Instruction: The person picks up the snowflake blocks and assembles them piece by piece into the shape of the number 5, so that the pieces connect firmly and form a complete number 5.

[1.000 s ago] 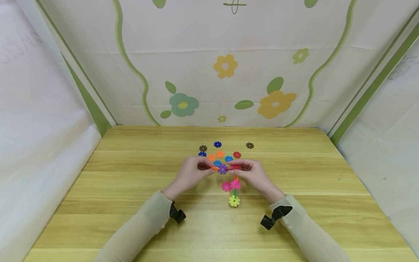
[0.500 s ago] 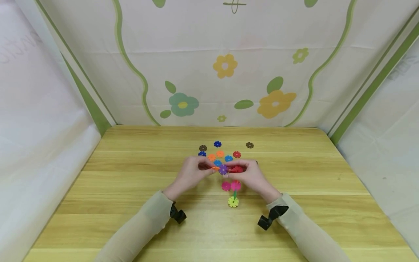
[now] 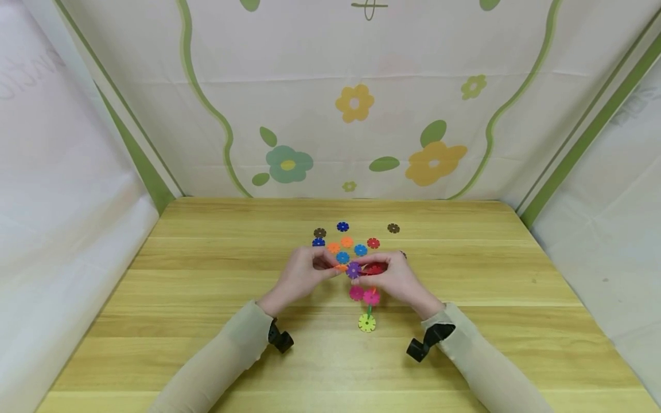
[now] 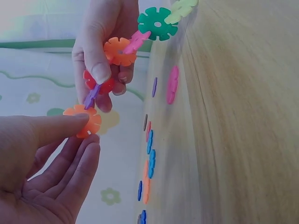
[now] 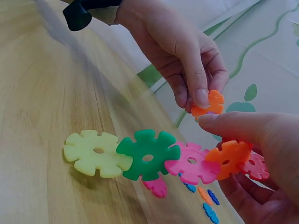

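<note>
My left hand [image 3: 303,274] pinches an orange snowflake disc [image 4: 86,125] between thumb and fingers. Facing it, my right hand [image 3: 395,279] grips a chain of interlocking discs at its red disc [image 4: 106,85]. A purple disc [image 3: 353,270] lies between the two hands, joined to the red one and meeting the orange one; whether that joint is fully slotted I cannot tell. From the right hand the chain runs through another orange disc [image 5: 229,158], a pink disc [image 5: 191,162] and a green disc [image 5: 148,156] to a yellow disc [image 3: 367,323] at the near end.
Loose discs lie on the wooden table [image 3: 206,344] beyond the hands: dark blue [image 3: 343,227], brown [image 3: 393,228], red [image 3: 373,243], blue [image 3: 360,250] and orange [image 3: 346,242] ones. A magenta disc [image 3: 356,293] lies beside the chain. A patterned cloth [image 3: 320,126] stands behind the table.
My right hand has shifted slightly left and tilted the chain, so the yellow end swings a little nearer to me. The red disc shows more. My left hand stays nearly still.
</note>
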Available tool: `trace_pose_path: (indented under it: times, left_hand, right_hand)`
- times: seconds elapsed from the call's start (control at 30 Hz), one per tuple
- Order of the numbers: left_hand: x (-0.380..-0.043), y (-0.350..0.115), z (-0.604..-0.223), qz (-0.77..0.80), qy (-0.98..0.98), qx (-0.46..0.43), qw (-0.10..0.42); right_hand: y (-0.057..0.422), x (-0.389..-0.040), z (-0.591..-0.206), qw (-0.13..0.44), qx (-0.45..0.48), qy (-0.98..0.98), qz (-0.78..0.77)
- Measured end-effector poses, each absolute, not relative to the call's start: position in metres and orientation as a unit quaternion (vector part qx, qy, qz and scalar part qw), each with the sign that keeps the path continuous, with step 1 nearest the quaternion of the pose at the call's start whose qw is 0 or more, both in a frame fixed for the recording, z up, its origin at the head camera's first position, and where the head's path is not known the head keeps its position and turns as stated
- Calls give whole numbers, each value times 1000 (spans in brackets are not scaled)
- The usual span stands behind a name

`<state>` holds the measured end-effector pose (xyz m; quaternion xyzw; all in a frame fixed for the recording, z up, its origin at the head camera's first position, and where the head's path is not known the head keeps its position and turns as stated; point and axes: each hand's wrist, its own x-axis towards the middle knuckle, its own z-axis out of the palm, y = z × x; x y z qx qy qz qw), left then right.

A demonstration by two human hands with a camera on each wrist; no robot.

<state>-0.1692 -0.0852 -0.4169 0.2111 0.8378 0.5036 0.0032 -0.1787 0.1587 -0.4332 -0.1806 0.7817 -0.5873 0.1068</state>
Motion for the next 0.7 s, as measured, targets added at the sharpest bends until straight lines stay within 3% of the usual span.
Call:
trace_pose_path:
  times: [0.7]
  left_hand:
    - [-173,-88,-421,519,822,233,2]
  right_hand:
    - [161,-182,-432,122,-180,804,-553]
